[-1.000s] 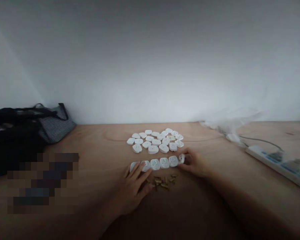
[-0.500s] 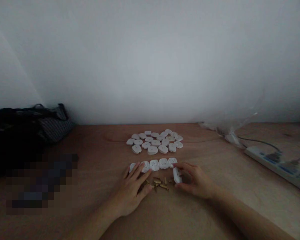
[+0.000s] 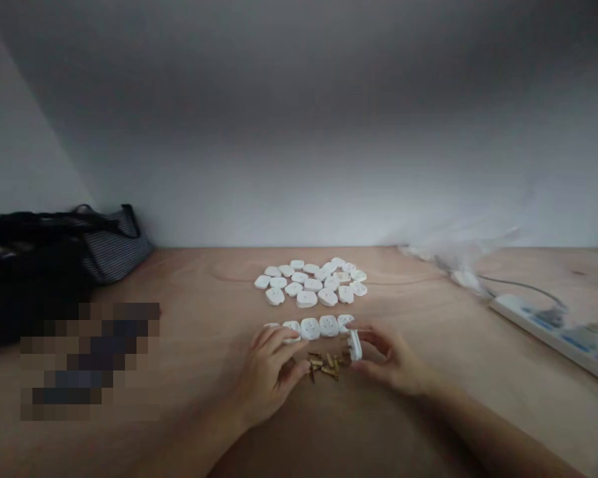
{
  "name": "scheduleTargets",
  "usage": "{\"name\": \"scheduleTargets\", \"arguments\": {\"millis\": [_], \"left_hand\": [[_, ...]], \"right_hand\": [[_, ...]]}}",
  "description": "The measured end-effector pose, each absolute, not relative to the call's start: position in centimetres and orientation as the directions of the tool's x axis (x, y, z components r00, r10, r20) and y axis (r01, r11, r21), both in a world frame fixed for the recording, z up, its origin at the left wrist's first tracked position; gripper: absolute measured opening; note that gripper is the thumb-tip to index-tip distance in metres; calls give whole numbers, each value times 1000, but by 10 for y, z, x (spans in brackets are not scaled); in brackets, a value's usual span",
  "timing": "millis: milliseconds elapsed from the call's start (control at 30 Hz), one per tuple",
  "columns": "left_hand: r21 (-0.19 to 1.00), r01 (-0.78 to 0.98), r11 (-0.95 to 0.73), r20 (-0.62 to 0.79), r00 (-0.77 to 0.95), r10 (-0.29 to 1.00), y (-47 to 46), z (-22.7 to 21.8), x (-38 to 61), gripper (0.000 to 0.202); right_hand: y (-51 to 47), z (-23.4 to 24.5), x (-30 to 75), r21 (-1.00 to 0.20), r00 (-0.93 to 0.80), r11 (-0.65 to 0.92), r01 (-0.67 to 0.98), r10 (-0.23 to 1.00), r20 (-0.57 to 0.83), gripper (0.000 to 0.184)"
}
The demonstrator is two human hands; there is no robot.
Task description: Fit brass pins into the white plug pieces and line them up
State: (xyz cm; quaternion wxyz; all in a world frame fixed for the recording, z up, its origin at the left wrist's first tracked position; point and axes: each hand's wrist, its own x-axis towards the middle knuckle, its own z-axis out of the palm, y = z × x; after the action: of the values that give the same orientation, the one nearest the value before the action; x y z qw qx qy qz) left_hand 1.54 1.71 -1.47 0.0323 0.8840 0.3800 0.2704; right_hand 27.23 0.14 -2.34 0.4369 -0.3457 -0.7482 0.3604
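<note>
My right hand (image 3: 391, 358) grips a white plastic plug shell (image 3: 355, 345) by its edges, tilted on its side with small projections facing left. My left hand (image 3: 274, 368) hovers with thumb and fingers apart, partly covering the left end of a row of white plug shells (image 3: 309, 328) that lie with their slots facing up. Between my hands is a small loose pile of brass pins (image 3: 329, 368); my left thumb is close to it, and whether they touch I cannot tell.
Farther back lies a cluster of more white plug shells (image 3: 312, 285). A power strip (image 3: 553, 325) with cables and a clear plastic bag (image 3: 461, 262) are on the right. A black bag (image 3: 34, 279) stands on the left, behind a blurred-out object (image 3: 90, 362). A wall closes the back.
My right hand has turned the plug shell, so its edge now faces me more. My left hand's fingers have lifted and curled a little away from the row.
</note>
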Motion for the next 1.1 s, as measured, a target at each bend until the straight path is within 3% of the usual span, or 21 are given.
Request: {"name": "scheduleTargets", "arguments": {"millis": [100,367,500,833,1100], "left_hand": [[342,605,-719,543,497,677,12,-11,27,15],[384,555,-739,541,513,666,4,-8,35,13],[350,577,-738,550,511,661,7,-9,35,17],[196,694,-693,461,558,690,20,-13,16,15],[267,612,-744,541,544,641,9,-7,26,15]], "right_hand": [[-2,-24,261,-852,-390,493,175,829,400,47],[-11,-17,238,-793,-472,573,208,769,432,48],[-12,-15,238,-742,-489,621,253,744,455,49],[-6,-23,261,-789,-365,514,337,844,393,42],[-10,-17,251,-750,-394,572,333,807,441,46]]}}
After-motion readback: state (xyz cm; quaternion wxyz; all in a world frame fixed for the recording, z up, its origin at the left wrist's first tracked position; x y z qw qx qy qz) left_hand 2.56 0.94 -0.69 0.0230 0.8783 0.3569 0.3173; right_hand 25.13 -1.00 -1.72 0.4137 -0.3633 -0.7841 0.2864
